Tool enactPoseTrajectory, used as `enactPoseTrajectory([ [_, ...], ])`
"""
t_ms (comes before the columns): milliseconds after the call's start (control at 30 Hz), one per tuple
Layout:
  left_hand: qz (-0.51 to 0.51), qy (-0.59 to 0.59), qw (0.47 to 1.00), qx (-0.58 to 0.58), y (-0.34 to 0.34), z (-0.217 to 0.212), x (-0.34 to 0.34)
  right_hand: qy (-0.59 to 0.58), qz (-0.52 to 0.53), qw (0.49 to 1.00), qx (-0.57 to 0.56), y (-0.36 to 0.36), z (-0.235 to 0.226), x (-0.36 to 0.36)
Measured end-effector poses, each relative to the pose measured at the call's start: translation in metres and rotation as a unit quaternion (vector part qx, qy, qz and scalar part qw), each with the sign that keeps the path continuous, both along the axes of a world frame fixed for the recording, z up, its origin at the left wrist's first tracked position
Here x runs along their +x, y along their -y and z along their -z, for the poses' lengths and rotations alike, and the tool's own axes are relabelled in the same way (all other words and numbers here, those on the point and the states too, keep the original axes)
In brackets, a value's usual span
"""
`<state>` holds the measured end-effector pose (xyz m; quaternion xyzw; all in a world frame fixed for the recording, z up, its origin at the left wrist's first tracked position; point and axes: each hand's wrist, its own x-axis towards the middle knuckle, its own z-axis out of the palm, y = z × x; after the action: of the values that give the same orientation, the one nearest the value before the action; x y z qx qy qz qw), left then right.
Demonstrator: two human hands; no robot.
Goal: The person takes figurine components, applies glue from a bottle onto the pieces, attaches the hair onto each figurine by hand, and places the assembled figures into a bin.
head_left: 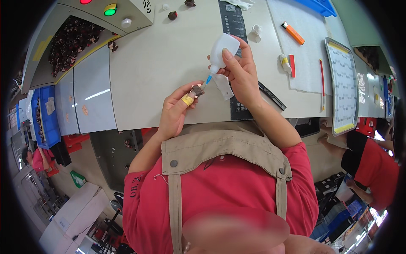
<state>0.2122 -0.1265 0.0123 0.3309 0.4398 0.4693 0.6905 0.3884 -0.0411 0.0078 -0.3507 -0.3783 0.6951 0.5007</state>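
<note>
My left hand (179,106), with yellow tape round one finger, pinches a small dark brown figurine (197,90) with pale pink parts. In my right hand (243,70) is a white squeeze bottle (223,48), tipped downward. Its blue needle tip (209,79) points at the figurine, very close to it; I cannot tell whether they touch. Below the bottle, a crumpled white tissue (223,86) lies partly over a dark printed strip (238,109) on the table.
Many similar dark figurines (74,42) fill a machine opening at the upper left. Two dark pieces (172,15) lie on the far table. To the right are an orange lighter (293,33), a small white bottle (285,63), a red brush (322,84) and a tray (344,86).
</note>
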Motion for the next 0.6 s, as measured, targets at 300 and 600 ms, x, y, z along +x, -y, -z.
enactPoseTrajectory([
  [300, -0.012, -0.002, 1.000, 0.009, -0.0001, 0.0006, 0.0009, 0.021, 0.010, 0.999, 0.024, 0.0012, 0.0005, -0.0013],
  [600, -0.005, 0.004, 1.000, -0.005, -0.0004, 0.0005, -0.0004, 0.041, 0.016, 0.998, 0.051, 0.0025, 0.0003, -0.0018],
])
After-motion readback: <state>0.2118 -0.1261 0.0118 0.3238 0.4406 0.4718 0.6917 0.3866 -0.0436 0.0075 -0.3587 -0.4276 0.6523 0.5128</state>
